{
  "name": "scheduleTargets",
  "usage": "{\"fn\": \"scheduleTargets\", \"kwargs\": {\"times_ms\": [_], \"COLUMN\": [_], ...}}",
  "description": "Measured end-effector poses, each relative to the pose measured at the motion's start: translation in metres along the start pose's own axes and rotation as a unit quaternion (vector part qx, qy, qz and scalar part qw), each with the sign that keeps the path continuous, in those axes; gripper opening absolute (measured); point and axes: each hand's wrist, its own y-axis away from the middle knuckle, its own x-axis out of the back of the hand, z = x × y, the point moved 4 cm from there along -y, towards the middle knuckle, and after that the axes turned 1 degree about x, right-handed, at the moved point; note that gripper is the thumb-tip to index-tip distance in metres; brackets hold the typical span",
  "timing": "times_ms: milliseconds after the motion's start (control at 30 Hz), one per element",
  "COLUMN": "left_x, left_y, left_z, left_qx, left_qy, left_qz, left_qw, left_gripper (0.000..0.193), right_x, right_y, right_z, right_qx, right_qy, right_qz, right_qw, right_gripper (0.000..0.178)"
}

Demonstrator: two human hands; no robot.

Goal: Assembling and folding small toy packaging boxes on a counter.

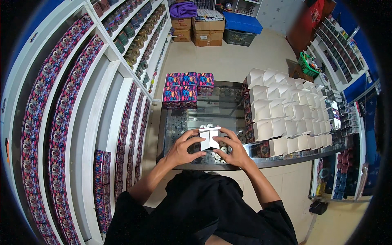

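Together, both hands: grasp one small white cardboard box (209,138) with open flaps
Left hand (181,149): fingers clasp its left side
Right hand (233,150): fingers clasp its right side
Underneath: glass counter (212,110)

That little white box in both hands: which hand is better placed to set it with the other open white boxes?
Probably the right hand. The stack of open white boxes lies on the person's right side of the glass counter, while the left hand sits nearer the colourful boxes. Both hands hold the small white box.

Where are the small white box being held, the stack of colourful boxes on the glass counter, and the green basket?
small white box (209,138), head view, on its open flaps.
colourful boxes (188,87), head view, top face.
green basket (305,65), head view, its rim.
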Motion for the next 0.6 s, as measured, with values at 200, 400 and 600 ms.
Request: {"fn": "scheduleTargets", "kwargs": {"times_ms": [200, 400, 600], "left_x": [-0.002, -0.002, 0.002], "left_y": [-0.007, -0.007, -0.008], "left_z": [-0.001, 0.003, 0.007], "left_qx": [0.035, 0.003, 0.017], "left_qy": [0.0, -0.061, -0.056], "left_qz": [0.005, 0.01, -0.014], "left_qw": [0.999, 0.998, 0.998], "left_gripper": [0.045, 0.04, 0.036], "right_x": [0.001, 0.002, 0.002], "right_y": [-0.006, -0.005, -0.004], "right_z": [0.004, 0.006, 0.004], "right_qx": [-0.062, -0.031, -0.022], "right_qy": [-0.057, -0.045, -0.049], "right_qz": [-0.05, -0.053, -0.06], "right_qw": [0.995, 0.997, 0.997], "right_gripper": [0.047, 0.045, 0.043]}}
